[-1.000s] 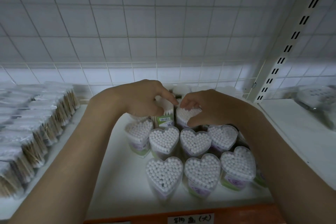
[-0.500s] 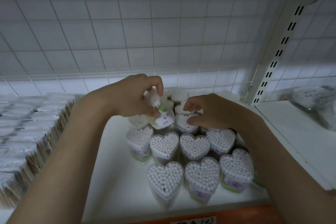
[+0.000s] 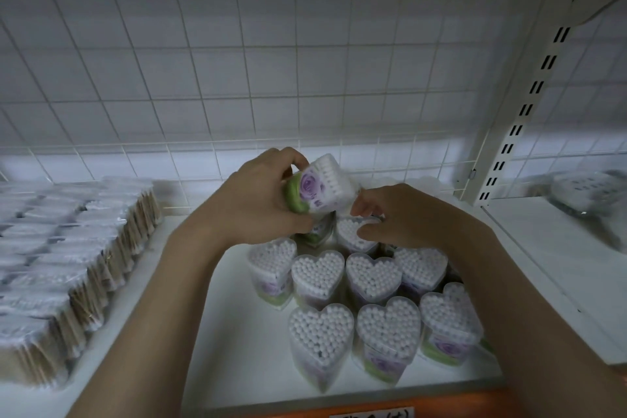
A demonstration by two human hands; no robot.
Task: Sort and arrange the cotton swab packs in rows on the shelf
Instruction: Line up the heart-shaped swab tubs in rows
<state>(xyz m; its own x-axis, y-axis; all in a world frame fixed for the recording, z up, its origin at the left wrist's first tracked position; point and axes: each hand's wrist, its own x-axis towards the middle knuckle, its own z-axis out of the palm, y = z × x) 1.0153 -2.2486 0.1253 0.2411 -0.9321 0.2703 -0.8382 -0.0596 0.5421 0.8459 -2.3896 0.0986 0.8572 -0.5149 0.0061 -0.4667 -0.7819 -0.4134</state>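
gripping a tilted swab pack (image 3: 320, 188), left hand (image 3: 258, 200) hides its base; right hand (image 3: 403, 215) fingers curl on a half-hidden pack (image 3: 351, 231).

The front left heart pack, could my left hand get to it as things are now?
Probably not right away: the left hand already holds a tilted pack. The way to the front left heart pack looks open from above, once that hand is free.
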